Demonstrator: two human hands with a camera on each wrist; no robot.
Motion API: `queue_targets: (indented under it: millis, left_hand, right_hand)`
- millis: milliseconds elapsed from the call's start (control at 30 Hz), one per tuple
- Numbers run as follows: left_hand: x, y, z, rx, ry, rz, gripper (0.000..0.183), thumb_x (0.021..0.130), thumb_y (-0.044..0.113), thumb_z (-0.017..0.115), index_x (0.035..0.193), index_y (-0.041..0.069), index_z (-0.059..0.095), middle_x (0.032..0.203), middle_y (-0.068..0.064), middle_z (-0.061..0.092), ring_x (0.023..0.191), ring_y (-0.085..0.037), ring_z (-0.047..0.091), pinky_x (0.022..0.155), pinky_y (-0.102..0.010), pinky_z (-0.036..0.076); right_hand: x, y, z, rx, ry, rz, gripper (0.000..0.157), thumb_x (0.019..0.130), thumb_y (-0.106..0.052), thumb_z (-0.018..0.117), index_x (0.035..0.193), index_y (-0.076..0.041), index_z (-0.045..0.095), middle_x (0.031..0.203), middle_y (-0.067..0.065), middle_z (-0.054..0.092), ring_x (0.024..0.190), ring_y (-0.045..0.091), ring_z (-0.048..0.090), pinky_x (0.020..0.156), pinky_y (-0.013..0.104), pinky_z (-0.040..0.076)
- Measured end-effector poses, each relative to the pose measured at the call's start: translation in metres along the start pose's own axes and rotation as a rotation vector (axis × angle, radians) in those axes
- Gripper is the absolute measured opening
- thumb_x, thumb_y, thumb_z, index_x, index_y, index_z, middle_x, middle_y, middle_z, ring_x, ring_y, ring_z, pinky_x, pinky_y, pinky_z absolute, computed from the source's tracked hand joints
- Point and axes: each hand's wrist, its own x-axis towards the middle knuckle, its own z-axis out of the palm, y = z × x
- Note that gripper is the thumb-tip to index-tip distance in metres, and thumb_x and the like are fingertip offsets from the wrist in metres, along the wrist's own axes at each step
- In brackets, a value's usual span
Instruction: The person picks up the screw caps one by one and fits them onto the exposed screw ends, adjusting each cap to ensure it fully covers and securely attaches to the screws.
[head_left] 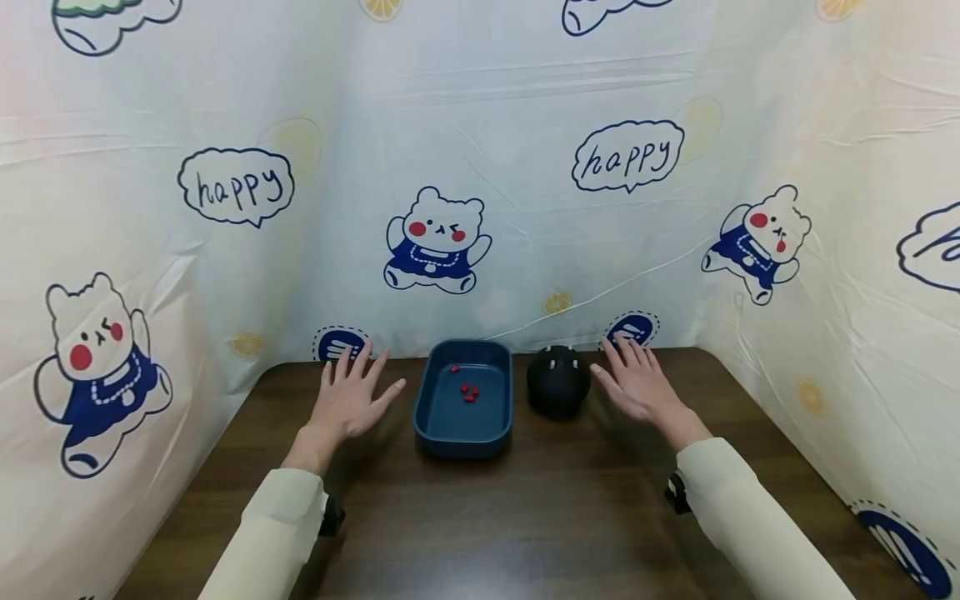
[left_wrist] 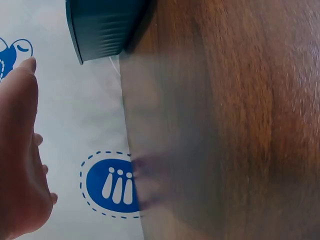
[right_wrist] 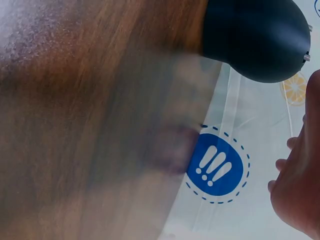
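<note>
In the head view a dark blue rectangular tray [head_left: 463, 435] stands at the table's far side, with several small red pieces [head_left: 468, 393] lying in it. Just right of it sits a rounded black object [head_left: 558, 383] with small metal prongs on top; its kind I cannot tell. My left hand [head_left: 347, 400] is spread, palm down, to the left of the tray and apart from it. On the other side my right hand [head_left: 636, 382] spreads its fingers beside the black object, holding nothing. Both wrist views show each hand [left_wrist: 22, 150] [right_wrist: 300, 165] raised over the table.
The brown wooden table [head_left: 465, 533] reaches back to a pale curtain [head_left: 525, 233] printed with bears and "happy" bubbles. This curtain also closes off the left and right sides. Each wrist carries a small black device [head_left: 332, 517] at the white cuff.
</note>
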Motion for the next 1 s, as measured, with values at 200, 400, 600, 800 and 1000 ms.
queue_targets:
  millis: [200, 400, 600, 800, 1000]
  left_hand:
    - [0.0, 0.001, 0.003, -0.014, -0.008, -0.001, 0.088, 0.097, 0.077, 0.031, 0.165, 0.023, 0.02, 0.172, -0.015, 0.007, 0.153, -0.05, 0.007, 0.117, -0.073, 0.002]
    - [-0.002, 0.005, 0.006, -0.032, 0.004, 0.008, 0.087, 0.097, 0.074, 0.038, 0.164, 0.021, 0.024, 0.17, -0.017, 0.014, 0.153, -0.05, 0.01, 0.117, -0.072, 0.004]
    - [0.001, 0.008, 0.008, -0.074, -0.003, -0.001, 0.085, 0.098, 0.071, 0.042, 0.164, 0.019, 0.025, 0.17, -0.016, 0.014, 0.152, -0.048, 0.014, 0.117, -0.073, 0.011]
    - [0.004, 0.015, 0.007, -0.13, 0.017, 0.001, 0.085, 0.099, 0.069, 0.045, 0.162, 0.016, 0.028, 0.168, -0.018, 0.021, 0.149, -0.047, 0.024, 0.114, -0.073, 0.021]
    - [0.007, 0.02, 0.004, -0.253, 0.034, -0.019, 0.084, 0.098, 0.068, 0.047, 0.16, 0.013, 0.031, 0.164, -0.02, 0.027, 0.146, -0.047, 0.03, 0.11, -0.073, 0.028]
  right_hand:
    - [-0.002, -0.003, 0.003, 0.019, 0.006, -0.025, 0.074, 0.108, -0.056, 0.031, 0.164, -0.009, 0.018, 0.167, 0.024, 0.016, 0.152, 0.048, 0.015, 0.121, 0.064, 0.009]
    - [-0.005, -0.006, 0.009, 0.051, 0.019, -0.049, 0.075, 0.108, -0.054, 0.036, 0.164, -0.007, 0.019, 0.167, 0.024, 0.018, 0.152, 0.046, 0.02, 0.121, 0.062, 0.015]
    - [-0.008, -0.009, 0.012, 0.073, 0.045, -0.064, 0.076, 0.107, -0.055, 0.037, 0.163, -0.006, 0.02, 0.166, 0.025, 0.021, 0.15, 0.048, 0.023, 0.12, 0.062, 0.018]
    - [-0.006, -0.012, 0.012, 0.118, 0.039, -0.053, 0.077, 0.107, -0.054, 0.04, 0.163, -0.006, 0.019, 0.166, 0.024, 0.02, 0.15, 0.045, 0.023, 0.12, 0.061, 0.02]
    - [0.0, -0.016, 0.016, 0.268, 0.046, -0.021, 0.077, 0.108, -0.054, 0.039, 0.163, -0.006, 0.015, 0.167, 0.024, 0.017, 0.151, 0.045, 0.023, 0.118, 0.063, 0.025]
